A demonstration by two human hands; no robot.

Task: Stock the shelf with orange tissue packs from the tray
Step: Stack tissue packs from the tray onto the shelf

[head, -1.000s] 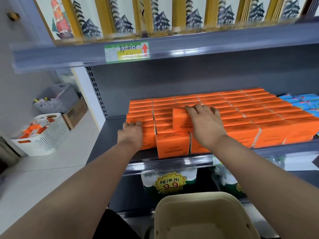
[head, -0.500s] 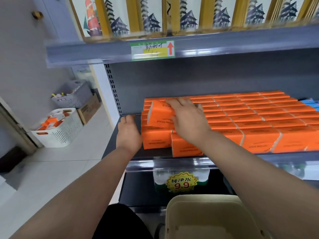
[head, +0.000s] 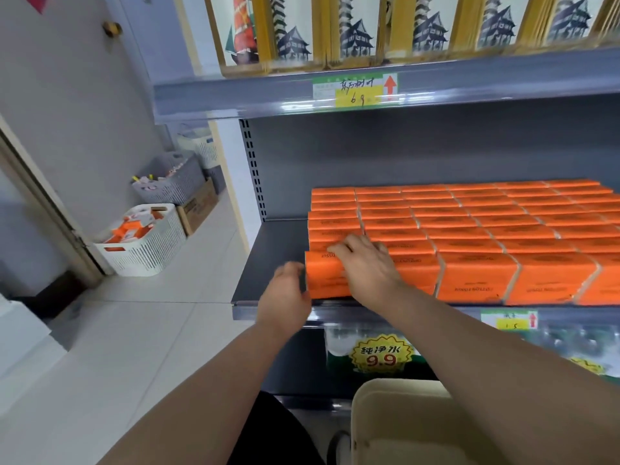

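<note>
Orange tissue packs fill the grey shelf in tight rows. One orange tissue pack stands at the front left corner of the block. My right hand lies over its top and grips it, fingers curled across the upper edge. Against that pack's left end rests my left hand, which holds nothing. The beige tray sits low in front of me, and its visible inside is bare.
A bare strip of shelf lies left of the packs. A shelf of boxed goods hangs above, and bottled water stands below. White baskets, grey baskets and a cardboard box stand on the tiled floor at the left.
My right hand has brought the pack down from on top of the rows to the front left corner. My left hand has shifted to its left end.
</note>
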